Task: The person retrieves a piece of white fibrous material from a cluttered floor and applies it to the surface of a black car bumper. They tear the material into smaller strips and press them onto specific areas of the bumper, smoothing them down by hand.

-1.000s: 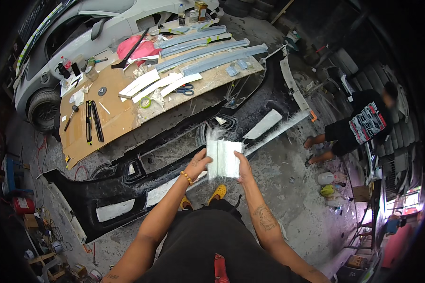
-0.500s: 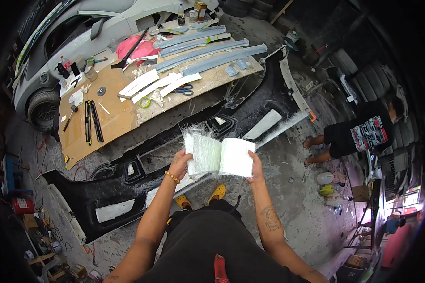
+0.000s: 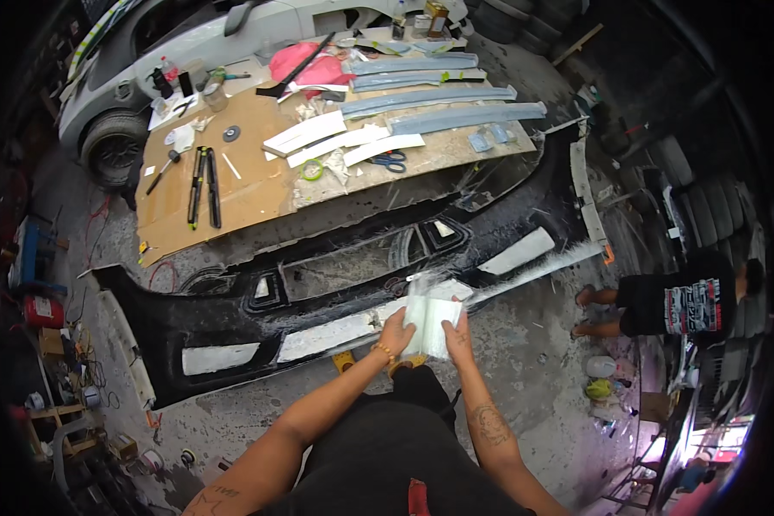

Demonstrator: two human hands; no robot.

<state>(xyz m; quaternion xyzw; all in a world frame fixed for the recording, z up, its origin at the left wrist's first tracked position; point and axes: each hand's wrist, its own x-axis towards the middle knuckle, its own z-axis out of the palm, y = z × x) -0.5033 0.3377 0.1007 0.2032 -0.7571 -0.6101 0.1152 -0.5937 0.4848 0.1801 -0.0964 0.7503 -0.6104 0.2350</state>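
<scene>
My left hand (image 3: 397, 334) grips the left part of a folded piece of white, frayed fibreglass mat (image 3: 430, 320). My right hand (image 3: 454, 335) holds the same piece by its right part, thumb on its face. Just beyond and beneath my hands lies a long black bumper shell (image 3: 565, 181), with white patches (image 3: 219, 359) on its face and a strip of frayed white fibre (image 3: 537, 268) along its right lower edge. My yellow shoes (image 3: 344, 361) show under my arms, partly hidden.
A worktable (image 3: 254, 189) holds pale blue strips (image 3: 443, 93), white strips, black tools and scissors. Behind it stands a white car (image 3: 103, 77). At right a co-worker (image 3: 662, 305) bends beside a stack of dark panels (image 3: 705, 206). Assorted clutter (image 3: 56, 378) lies at lower left.
The mat, spread like an open book half a second ago, is now narrower and more closed. The camera view has shifted, so the table and bumper sit further right.
</scene>
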